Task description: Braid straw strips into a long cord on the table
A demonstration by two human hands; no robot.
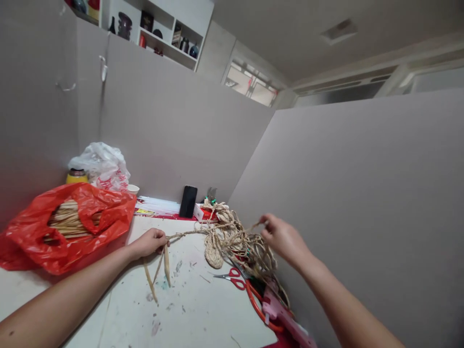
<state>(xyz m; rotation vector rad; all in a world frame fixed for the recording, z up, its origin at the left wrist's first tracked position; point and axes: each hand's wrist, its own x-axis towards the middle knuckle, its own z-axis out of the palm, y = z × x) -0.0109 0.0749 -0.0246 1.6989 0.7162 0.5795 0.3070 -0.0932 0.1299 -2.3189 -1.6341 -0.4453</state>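
Observation:
My left hand (149, 241) is closed in a pinch on the end of a braided straw rope (188, 234), with loose straw ends (159, 270) hanging down from it onto the white table (203, 314). The rope runs right into a tangled pile of braided straw (235, 237) that includes a flat oval coil (213, 253). My right hand (282, 237) is raised over the right side of that pile, its fingers pinched on a strand of it.
A red plastic bag of straw stalks (72, 224) lies at the left, with a white plastic bag (103, 164) and a yellow jar (76, 176) behind. Red-handled scissors (232, 278), a pink tool (286, 316), a black phone (188, 201) and grey partition walls surround the table.

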